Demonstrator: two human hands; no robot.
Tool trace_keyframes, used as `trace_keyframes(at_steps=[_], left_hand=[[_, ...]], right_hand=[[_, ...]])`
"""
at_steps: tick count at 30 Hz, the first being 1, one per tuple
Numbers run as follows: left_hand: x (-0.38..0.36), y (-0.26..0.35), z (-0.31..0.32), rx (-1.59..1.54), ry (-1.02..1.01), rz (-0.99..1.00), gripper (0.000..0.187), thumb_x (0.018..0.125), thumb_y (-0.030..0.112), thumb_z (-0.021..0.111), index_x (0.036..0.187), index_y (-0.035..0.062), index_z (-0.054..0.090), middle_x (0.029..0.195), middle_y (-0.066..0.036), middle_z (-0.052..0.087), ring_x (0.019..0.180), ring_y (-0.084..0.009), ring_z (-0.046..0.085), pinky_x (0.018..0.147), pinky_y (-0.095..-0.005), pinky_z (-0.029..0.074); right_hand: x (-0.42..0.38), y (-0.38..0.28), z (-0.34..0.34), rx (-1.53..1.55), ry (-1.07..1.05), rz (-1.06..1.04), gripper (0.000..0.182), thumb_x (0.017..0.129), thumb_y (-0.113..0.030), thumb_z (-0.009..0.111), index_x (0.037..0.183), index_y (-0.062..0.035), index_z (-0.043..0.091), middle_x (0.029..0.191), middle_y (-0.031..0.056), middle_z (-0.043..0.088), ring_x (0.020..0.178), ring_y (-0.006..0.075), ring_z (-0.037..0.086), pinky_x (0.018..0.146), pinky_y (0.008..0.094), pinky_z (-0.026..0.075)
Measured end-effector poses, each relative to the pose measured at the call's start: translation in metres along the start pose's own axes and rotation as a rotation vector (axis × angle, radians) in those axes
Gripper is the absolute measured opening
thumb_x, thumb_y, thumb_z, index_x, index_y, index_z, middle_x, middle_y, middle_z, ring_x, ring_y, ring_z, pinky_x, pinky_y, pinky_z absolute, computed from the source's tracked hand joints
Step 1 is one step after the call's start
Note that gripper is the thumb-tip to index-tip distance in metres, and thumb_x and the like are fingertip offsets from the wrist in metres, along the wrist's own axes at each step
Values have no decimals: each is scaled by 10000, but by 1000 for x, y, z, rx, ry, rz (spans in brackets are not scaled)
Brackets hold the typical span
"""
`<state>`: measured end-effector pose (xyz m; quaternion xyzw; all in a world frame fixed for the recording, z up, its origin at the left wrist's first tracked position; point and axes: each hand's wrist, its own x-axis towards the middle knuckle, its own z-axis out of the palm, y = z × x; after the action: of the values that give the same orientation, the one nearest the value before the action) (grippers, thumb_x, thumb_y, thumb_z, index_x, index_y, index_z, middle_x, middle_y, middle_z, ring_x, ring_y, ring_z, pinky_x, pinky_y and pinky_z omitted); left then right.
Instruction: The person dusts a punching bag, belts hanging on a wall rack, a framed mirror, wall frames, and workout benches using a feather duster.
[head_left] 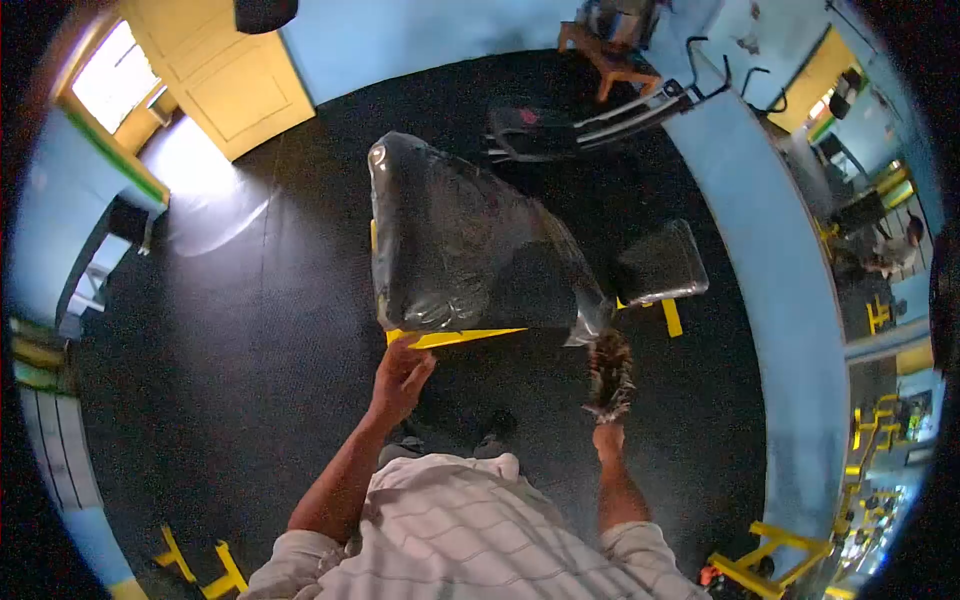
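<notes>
My right hand (pixel 608 441) is closed around the handle of a brown feather duster (pixel 611 375), whose bushy head points away from me. The duster's far end comes up to the narrow tip of a large black bench pad (pixel 460 240) wrapped in clear plastic. Under the pad's near edge shows a yellow metal frame (pixel 450 338). At the frame's near left corner is my left hand (pixel 402 378), its fingertips right at the yellow metal and its thumb apart. A smaller plastic-wrapped pad (pixel 665 262) sits to the right, on yellow supports.
Black matting (pixel 250 350) covers the floor. Beyond the bench lies a black exercise machine (pixel 600 125) with rails, near a wooden chair (pixel 610 60). A yellow door (pixel 215 70) stands at back left. Mirrors (pixel 880 250) line the right wall; another yellow frame (pixel 770 555) is at lower right.
</notes>
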<state>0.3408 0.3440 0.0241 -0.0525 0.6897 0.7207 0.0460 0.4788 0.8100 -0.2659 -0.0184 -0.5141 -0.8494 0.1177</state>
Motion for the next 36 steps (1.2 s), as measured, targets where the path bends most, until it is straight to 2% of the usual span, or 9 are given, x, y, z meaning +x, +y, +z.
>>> trace_keyframes(at_steps=[3, 5, 14, 18, 19, 22, 26, 31, 36], left_hand=[[12, 3, 16, 41, 61, 56, 340, 866, 82, 574, 1169, 62, 421, 930, -59, 573, 822, -119, 564, 730, -244, 459], [8, -8, 13, -44, 98, -24, 356, 864, 103, 587, 1175, 55, 420, 921, -63, 570, 819, -125, 568, 727, -251, 469], [-14, 5, -88, -16, 346, 49, 365, 867, 140, 592, 1191, 56, 446, 989, -88, 561, 876, -154, 557, 783, -277, 467], [-32, 14, -162, -25, 306, 46, 365, 865, 129, 587, 1198, 66, 452, 1000, -99, 563, 899, -165, 562, 798, -287, 475], [-40, 16, -185, -35, 281, 52, 365, 865, 129, 587, 1198, 66, 452, 1000, -99, 563, 899, -165, 562, 798, -287, 475], [-63, -7, -254, -21, 307, 56, 359, 857, 163, 598, 1182, 68, 477, 996, -84, 563, 890, -153, 555, 793, -295, 474], [-86, -12, -327, -16, 340, -42, 353, 857, 167, 597, 1178, 74, 486, 985, -74, 561, 894, -149, 547, 794, -292, 467], [-64, -15, -363, -73, 283, -62, 355, 858, 154, 593, 1185, 73, 481, 988, -74, 561, 890, -146, 541, 785, -279, 455], [-20, -1, -355, -139, 0, -50, 368, 854, 115, 593, 1193, 61, 462, 988, -75, 559, 882, -132, 537, 762, -266, 446]], right_hand=[[26, 52, -6, 2157, -313, -525, 101, 819, -106, 522, 821, -44, 602, 744, 147, 602, 649, 317, 571, 612, 415, 460], [29, 76, -36, 2470, -576, -341, 139, 825, -130, 512, 805, -30, 607, 781, 169, 619, 735, 343, 600, 649, 420, 469], [112, 268, -101, 2216, -514, -957, 379, 853, -219, 472, 1185, -37, 495, 1036, 257, 565, 876, 383, 588, 726, 444, 490], [148, 290, -169, 2256, 149, 204, 301, 865, -165, 464, 1098, 17, 517, 971, 237, 576, 833, 413, 581, 654, 472, 469], [153, 288, -178, 2238, 134, 224, 301, 865, -165, 464, 1098, 17, 517, 971, 237, 576, 833, 413, 581, 654, 472, 469], [170, 325, -198, 2358, -881, 54, 175, 848, -162, 464, 997, -93, 526, 904, 262, 595, 836, 450, 563, 682, 507, 457], [154, 344, -233, 2173, -839, -309, 156, 850, -143, 465, 994, -98, 504, 830, 256, 605, 824, 462, 566, 646, 510, 453], [118, 338, -233, 2323, -620, 384, 196, 895, -170, 437, 1015, -18, 469, 968, 251, 562, 863, 447, 544, 718, 505, 433], [61, 366, -255, 2238, -976, -392, 141, 864, -121, 439, 892, 5, 497, 871, 236, 543, 707, 418, 523, 619, 473, 408]])
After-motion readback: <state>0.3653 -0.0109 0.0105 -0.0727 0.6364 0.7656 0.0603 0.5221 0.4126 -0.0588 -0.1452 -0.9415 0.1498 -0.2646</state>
